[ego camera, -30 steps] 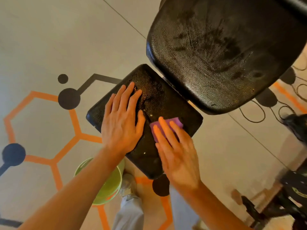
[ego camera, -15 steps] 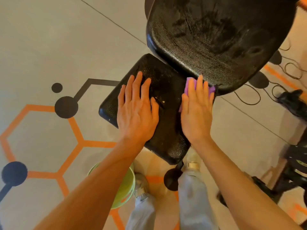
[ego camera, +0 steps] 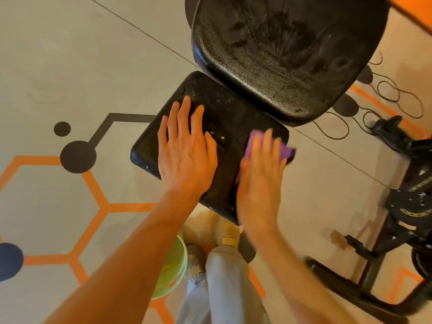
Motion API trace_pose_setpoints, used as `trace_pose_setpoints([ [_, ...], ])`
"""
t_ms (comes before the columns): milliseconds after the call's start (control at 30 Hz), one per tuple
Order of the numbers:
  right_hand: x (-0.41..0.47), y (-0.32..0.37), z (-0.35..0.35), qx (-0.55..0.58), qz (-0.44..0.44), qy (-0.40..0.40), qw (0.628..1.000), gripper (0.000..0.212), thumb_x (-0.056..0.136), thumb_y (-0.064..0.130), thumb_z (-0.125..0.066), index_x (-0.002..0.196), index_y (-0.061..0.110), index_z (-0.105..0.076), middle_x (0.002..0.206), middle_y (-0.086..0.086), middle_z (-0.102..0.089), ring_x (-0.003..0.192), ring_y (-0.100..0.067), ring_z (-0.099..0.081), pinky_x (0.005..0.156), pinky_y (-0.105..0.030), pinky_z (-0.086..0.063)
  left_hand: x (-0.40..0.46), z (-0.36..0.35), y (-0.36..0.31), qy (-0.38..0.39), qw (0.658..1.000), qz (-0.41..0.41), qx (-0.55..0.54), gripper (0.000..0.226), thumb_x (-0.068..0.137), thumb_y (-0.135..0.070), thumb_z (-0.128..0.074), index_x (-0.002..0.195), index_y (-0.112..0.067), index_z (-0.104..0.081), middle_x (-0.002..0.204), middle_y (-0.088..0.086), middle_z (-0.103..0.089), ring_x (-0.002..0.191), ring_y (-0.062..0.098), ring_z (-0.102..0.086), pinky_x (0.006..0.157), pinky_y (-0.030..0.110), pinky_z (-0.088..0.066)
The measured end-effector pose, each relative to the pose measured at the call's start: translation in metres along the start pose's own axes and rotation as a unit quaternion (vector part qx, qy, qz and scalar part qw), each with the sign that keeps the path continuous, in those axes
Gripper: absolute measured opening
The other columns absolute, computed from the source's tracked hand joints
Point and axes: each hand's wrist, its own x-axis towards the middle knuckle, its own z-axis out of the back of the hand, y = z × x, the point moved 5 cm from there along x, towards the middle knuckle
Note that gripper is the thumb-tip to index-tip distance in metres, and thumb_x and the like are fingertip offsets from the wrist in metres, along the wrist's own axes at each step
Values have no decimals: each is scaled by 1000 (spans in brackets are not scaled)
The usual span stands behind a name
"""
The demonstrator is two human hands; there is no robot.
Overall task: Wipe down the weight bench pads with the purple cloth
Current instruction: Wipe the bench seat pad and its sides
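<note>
Gym floor (ego camera: 70, 54) | left hand (ego camera: 185, 155) flat on seat pad (ego camera: 224, 122) | right hand (ego camera: 259, 174) flat, pressing purple cloth (ego camera: 286, 152) | no writing

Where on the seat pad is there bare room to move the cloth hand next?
Free: the seat pad's far strip between the left hand's fingers and the back pad, and the narrow lane between both hands. Crowded: the right edge, where the right hand presses the purple cloth.

Bare forearms and hands, no sleeves; pale grey trousers (ego camera: 224, 288); worn light shoes (ego camera: 230, 232).
</note>
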Motion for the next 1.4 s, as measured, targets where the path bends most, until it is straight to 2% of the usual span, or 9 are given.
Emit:
trace_pose_setpoints([
  [100,-57,8,4,6,109,51,993,51,100,27,-23,150,16,-20,159,-6,-15,148,-22,-5,120,-45,-10,-1,1,-1,-5,1000,-1,-1,51,100,-34,-33,147,-17,-36,160,9,-26,149,27,-21,121,45,-19],
  [167,-15,-6,3,6,146,55,988,50,102,25,-27,150,15,-23,159,-6,-16,148,-23,-7,120,-46,-10,-1,0,-1,-4,1000,-4,1,50,100,-34,-33,148,-16,-36,160,9,-26,149,27,-21,121,45,-19],
  [333,54,-7,-2,-8,-15,-21,1000,50,103,26,-26,151,14,-20,160,-8,-13,148,-26,-8,120,-48,-9,1,4,2,25,999,-30,-12,51,101,-33,-35,149,-17,-33,161,9,-23,150,27,-17,121,44,-13],
  [533,-36,21,1,5,184,88,979,55,102,37,-19,152,15,-17,160,-4,-13,149,-21,-6,120,-45,-11,1,19,36,30,996,-85,26,49,103,-33,-30,148,-16,-35,159,6,-28,149,26,-22,121,43,-15],
  [733,67,25,-9,-9,16,-10,1000,57,99,36,-16,151,12,-22,159,-11,-15,148,-26,-10,119,-49,-12,-1,16,36,-5,997,-70,13,43,102,-29,-36,143,-18,-42,156,4,-34,142,24,-36,110,40,-30],
  [900,-41,50,-7,10,258,104,960,52,101,29,-25,151,12,-23,160,-5,-15,149,-20,-8,120,-43,-10,0,17,38,5,997,-73,7,45,100,-26,-35,144,-19,-42,157,3,-33,142,24,-36,110,38,-31],
  [1100,96,38,-11,1,64,19,998,52,102,29,-21,152,14,-18,160,-8,-13,148,-23,-7,120,-49,-11,1,16,37,4,997,-73,2,46,99,-25,-35,144,-19,-43,156,2,-34,142,23,-35,110,38,-31],
  [1300,-17,48,-4,-18,271,105,957,54,97,28,-31,150,15,-27,158,-3,-20,148,-21,-12,119,-44,-11,2,17,38,9,998,-65,-9,47,96,-21,-39,143,-17,-45,155,4,-36,141,24,-38,109,39,-33],
  [1400,74,51,-11,-13,204,63,977,52,101,28,-26,151,16,-21,160,-4,-15,148,-22,-9,120,-49,-11,2,18,38,5,998,-67,-13,47,96,-22,-39,142,-18,-46,155,3,-37,141,23,-38,109,38,-33],
])
